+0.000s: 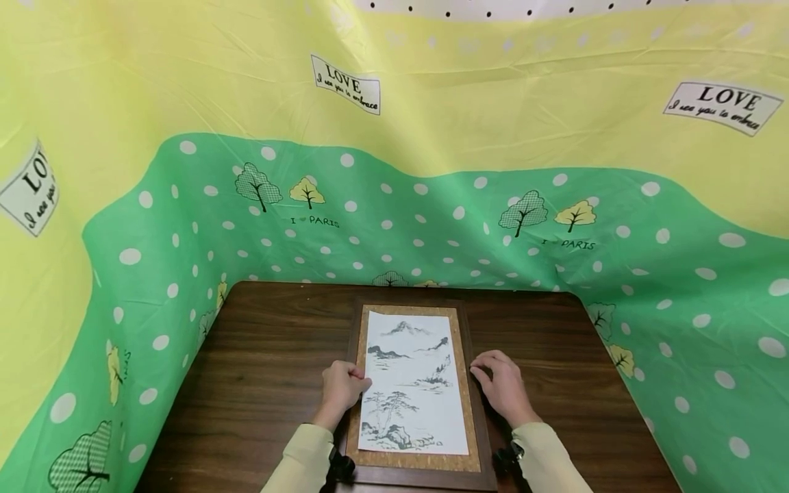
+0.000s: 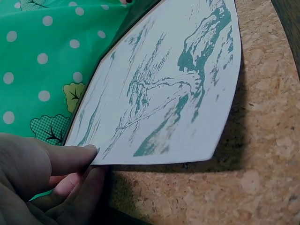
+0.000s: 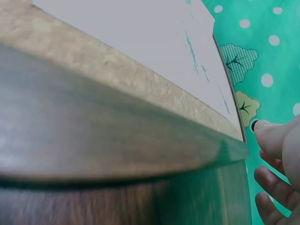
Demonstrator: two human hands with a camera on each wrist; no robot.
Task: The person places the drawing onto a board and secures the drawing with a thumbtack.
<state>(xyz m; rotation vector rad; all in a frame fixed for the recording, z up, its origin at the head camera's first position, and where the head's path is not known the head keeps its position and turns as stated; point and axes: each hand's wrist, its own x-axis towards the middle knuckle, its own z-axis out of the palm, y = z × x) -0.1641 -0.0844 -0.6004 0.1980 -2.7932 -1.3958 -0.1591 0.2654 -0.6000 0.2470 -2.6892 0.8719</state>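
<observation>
A white sheet of paper point(image 1: 409, 383) printed with an ink landscape lies over a cork board point(image 1: 465, 411) in a dark wooden frame. My left hand point(image 1: 344, 389) pinches the paper's left edge between thumb and fingers; in the left wrist view the paper point(image 2: 187, 126) bows up from the cork point(image 2: 267, 131) along its near edge, casting a shadow. Just beyond the board's right frame is my right hand point(image 1: 502, 385), its thumb and forefinger close together. A small round black thing point(image 3: 254, 125) shows at the thumb tip, too small to tell its kind.
The board rests on a dark brown wooden table point(image 1: 265, 383). Green and yellow printed cloth point(image 1: 407, 226) hangs around the table's back and sides. Dark wrist straps point(image 1: 341, 467) sit at both sleeve cuffs.
</observation>
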